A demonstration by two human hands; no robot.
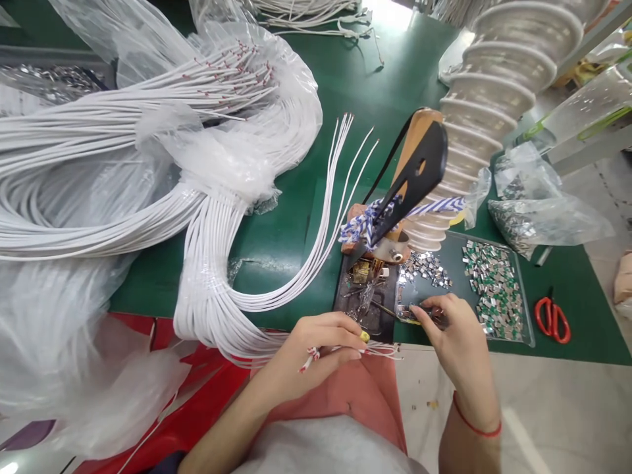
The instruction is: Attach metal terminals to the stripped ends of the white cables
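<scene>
Cables [210, 257]: smooth plastic, soft sheen
Wrapping [232, 158]: thin, crinkled, glossy plastic film
Small parts [494, 283]: shiny metal
Hose [494, 99]: ribbed, see-through plastic
Scissor handles [553, 316]: smooth plastic
Counter [345, 85]: smooth, glossy

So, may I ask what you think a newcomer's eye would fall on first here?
Probably the thick bundle of thin white cables, partly wrapped in clear plastic, filling the left of the green tabletop. Next might come the wide, ribbed, translucent hose slanting down from the upper right. Below it, the right hand is among small metal pieces, with red-handled scissors lying farther right.
</scene>
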